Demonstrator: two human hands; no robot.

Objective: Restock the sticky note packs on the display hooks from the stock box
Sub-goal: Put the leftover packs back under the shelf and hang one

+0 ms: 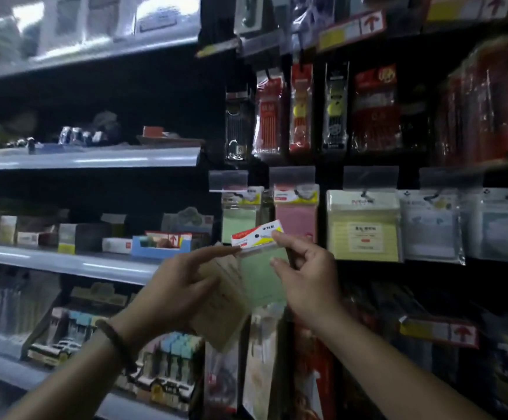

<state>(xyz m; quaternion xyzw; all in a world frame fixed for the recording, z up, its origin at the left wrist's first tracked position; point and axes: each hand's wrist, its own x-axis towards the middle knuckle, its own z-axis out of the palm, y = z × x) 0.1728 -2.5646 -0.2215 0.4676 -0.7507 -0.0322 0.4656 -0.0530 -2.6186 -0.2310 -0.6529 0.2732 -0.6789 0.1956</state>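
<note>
Right now my right hand (pixel 307 277) pinches a green sticky note pack (pixel 263 268) by its header at centre frame, my left hand (pixel 180 286) grips the spare packs (pixel 222 301), so I'd square the header hole to the hook of the hanging green packs (pixel 238 221) just above.

This is looking like a stationery shop: long grey shelves (pixel 86 157) are carrying rows of small boxed goods (pixel 161 247), and beside them sealed pen packs (pixel 269 116) and sticky note packs (pixel 363 225) are hanging in neat columns, many of one kind behind each other. Price labels (pixel 352 28) with red arrows are sitting along the rails above the goods, and clear tag holders (pixel 295 177) are hanging in front of the note packs.
</note>
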